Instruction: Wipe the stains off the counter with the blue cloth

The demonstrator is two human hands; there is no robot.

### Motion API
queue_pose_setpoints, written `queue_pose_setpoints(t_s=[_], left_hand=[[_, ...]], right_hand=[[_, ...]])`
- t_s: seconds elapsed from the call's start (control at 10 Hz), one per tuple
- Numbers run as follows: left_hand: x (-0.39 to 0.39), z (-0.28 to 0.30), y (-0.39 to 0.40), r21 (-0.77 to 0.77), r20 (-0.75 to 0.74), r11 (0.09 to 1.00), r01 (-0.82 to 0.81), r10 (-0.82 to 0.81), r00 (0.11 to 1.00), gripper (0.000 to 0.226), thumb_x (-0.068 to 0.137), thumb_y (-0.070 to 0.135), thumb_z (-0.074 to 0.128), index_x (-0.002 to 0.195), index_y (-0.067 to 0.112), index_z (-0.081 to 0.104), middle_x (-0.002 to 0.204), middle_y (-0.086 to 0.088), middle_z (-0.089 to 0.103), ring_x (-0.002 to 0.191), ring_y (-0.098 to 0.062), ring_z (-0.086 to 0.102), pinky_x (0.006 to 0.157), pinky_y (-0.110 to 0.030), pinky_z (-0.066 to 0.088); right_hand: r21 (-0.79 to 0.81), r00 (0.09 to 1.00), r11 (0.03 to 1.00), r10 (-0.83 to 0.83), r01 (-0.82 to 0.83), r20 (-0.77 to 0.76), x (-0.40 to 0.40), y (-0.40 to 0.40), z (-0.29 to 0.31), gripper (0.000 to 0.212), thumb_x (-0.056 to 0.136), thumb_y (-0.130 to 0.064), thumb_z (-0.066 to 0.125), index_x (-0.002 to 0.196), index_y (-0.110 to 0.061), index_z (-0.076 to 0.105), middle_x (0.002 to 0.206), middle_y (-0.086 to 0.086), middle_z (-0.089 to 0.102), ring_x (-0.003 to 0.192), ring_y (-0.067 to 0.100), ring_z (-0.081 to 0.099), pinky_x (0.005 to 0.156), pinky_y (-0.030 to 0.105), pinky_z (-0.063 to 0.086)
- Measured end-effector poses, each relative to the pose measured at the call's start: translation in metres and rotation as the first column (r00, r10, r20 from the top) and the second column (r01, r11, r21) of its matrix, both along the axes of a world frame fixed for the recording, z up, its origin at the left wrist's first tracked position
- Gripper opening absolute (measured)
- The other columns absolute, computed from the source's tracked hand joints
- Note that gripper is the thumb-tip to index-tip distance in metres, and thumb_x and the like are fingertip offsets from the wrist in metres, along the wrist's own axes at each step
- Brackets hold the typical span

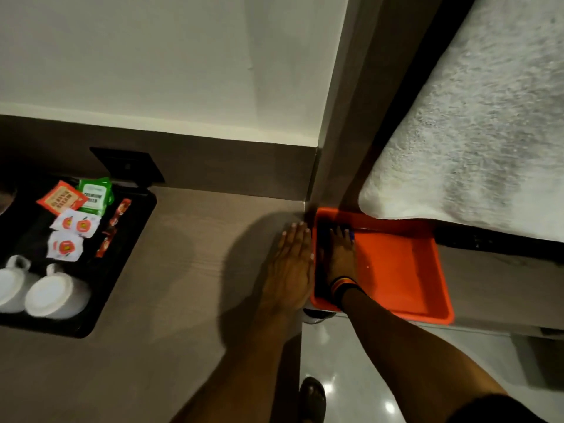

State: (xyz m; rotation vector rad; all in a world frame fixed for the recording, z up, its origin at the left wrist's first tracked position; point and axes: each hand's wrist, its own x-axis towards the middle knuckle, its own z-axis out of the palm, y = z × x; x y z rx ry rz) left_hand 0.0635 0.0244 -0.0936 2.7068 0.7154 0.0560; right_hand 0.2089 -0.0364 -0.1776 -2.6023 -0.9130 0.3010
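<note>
My left hand [291, 264] lies flat, fingers together, on the brown counter [195, 270] at its right edge. My right hand [340, 254] reaches into the orange tray [406, 270] beside the counter, palm down over a blue cloth [351, 234]. Only a small blue edge of the cloth shows past the fingertips, and the rest is hidden under the hand. Whether the fingers grip the cloth I cannot tell. A striped band circles the right wrist. No stains show on the counter in this dim light.
A black tray [122, 270] at the left holds sachets [74, 224], a green packet [94, 195] and two upturned white cups [52, 296]. A dark wall socket [128, 164] sits behind it. White bedding [473, 148] lies at the right. Glossy floor [366, 377] and a shoe [312, 395] are below.
</note>
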Motion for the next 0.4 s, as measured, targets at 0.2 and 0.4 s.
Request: queue_pose_setpoints(t_s=[0.2,0.4], left_hand=[[0.007,-0.003,-0.004,-0.044,-0.004,0.999,-0.019,0.018,1.000,0.080,0.092,0.040,-0.007,0.163,0.006,0.006,0.173,-0.015,0.007,0.160,-0.027,0.002,0.130,-0.046,0.005],[-0.014,0.030,0.030,0.141,0.274,0.989,-0.052,0.011,0.962,0.056,0.104,0.018,0.039,0.157,0.002,0.032,0.165,-0.022,0.032,0.154,-0.035,0.027,0.126,-0.052,0.023]], right_hand=[[-0.048,0.999,0.999,0.025,-0.026,-0.022,-0.012,0.001,0.019,0.060,0.102,-0.030,0.027,0.158,-0.013,0.013,0.167,0.013,0.007,0.153,0.032,-0.005,0.123,0.050,-0.003],[0.263,0.989,0.961,0.119,-0.091,-0.091,-0.057,-0.067,0.072,0.060,0.097,-0.032,0.034,0.156,-0.021,0.027,0.165,0.001,0.019,0.153,0.018,0.010,0.123,0.039,-0.007]])
